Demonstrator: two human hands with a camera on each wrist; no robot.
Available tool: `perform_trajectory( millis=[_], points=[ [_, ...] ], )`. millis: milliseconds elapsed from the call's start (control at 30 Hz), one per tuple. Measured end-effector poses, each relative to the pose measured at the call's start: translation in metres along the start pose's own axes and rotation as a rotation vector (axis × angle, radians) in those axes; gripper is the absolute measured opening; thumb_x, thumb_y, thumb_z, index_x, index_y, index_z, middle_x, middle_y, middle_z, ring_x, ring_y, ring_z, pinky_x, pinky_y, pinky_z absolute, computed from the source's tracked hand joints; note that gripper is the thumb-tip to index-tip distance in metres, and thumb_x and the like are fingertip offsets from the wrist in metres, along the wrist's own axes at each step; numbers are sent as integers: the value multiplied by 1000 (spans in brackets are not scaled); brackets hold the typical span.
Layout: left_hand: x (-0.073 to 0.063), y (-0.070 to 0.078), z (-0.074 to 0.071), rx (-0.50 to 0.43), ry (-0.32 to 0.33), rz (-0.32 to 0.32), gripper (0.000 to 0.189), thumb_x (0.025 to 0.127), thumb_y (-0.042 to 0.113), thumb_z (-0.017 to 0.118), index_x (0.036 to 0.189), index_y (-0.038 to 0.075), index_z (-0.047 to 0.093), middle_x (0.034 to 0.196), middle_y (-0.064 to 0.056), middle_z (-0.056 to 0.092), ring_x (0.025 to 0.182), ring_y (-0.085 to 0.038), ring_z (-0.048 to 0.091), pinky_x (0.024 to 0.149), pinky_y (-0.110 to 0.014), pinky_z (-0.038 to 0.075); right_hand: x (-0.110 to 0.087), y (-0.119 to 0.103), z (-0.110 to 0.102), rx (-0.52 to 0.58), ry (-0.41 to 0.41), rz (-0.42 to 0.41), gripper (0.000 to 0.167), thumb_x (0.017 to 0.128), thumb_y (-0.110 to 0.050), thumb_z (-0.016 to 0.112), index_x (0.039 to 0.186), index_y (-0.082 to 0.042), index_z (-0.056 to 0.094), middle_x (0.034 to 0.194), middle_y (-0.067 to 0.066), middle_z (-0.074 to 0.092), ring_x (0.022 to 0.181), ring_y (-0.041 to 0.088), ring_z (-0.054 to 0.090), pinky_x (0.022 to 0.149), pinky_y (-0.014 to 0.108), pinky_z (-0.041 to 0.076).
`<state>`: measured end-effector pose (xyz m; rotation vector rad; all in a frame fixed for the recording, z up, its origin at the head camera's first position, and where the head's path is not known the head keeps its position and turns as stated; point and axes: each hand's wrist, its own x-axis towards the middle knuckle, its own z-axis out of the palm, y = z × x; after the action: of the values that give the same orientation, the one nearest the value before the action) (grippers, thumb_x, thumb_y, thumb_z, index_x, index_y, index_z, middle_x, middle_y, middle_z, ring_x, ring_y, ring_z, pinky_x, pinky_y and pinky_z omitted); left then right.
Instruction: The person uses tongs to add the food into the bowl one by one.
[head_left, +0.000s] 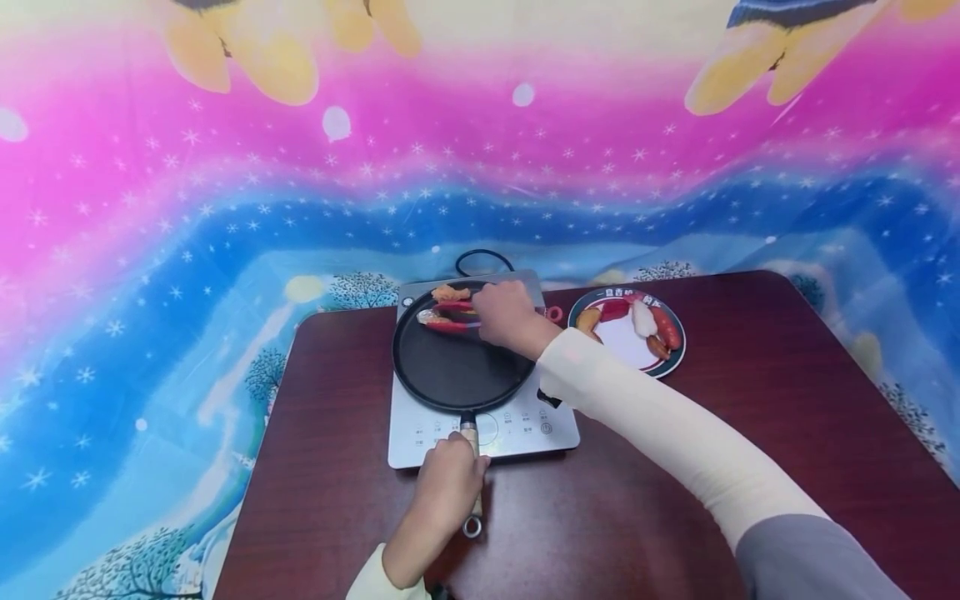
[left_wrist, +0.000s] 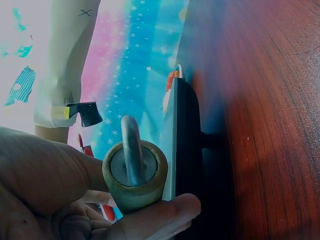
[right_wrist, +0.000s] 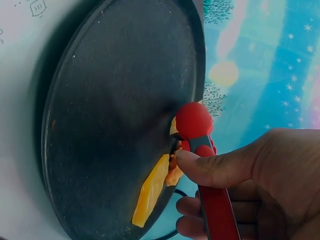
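Observation:
My left hand grips the wooden handle of a flat black frying pan. A metal hanging ring sticks out at the handle's end. Over the far part of the pan, my right hand holds red tongs, thumb on top and fingers curled below. The tong tips point left in the head view, close over the pan's far left side. Beside them lies a crisp orange-brown fried piece. A yellow strip lies near the rim in the right wrist view.
Under the pan stands a silver induction cooker, its black cable looping behind. To the right, a plate carries a red sausage, a white piece and other food. The dark wooden table meets a patterned cloth.

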<state>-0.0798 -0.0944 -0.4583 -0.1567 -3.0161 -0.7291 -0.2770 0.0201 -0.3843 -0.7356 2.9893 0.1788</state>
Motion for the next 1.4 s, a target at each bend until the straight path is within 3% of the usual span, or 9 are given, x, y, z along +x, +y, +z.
perform_trajectory(
  millis=[833, 1133, 1400],
  points=[
    [-2, 0, 1, 9, 18, -2, 29, 84, 15, 82, 83, -7, 63, 69, -16, 64, 63, -32, 68, 58, -42, 55, 1, -2, 12, 21, 18, -9, 22, 96, -29, 70, 109, -12, 75, 97, 6, 73, 84, 23, 67, 79, 39, 56],
    [-2, 1, 2, 10, 43, 4, 28, 82, 13, 83, 81, -6, 62, 68, -16, 63, 61, -33, 68, 55, -42, 54, -4, 2, 10, 41, 20, -23, 18, 94, -25, 71, 107, -14, 75, 96, 5, 74, 84, 23, 67, 75, 40, 56],
    [-2, 3, 2, 14, 34, -10, 30, 83, 13, 83, 83, -8, 63, 68, -17, 63, 61, -33, 68, 55, -41, 54, -13, 12, 11, 52, 29, -19, 31, 90, -28, 75, 116, -11, 73, 99, 6, 74, 84, 23, 66, 75, 39, 57]
  ],
)
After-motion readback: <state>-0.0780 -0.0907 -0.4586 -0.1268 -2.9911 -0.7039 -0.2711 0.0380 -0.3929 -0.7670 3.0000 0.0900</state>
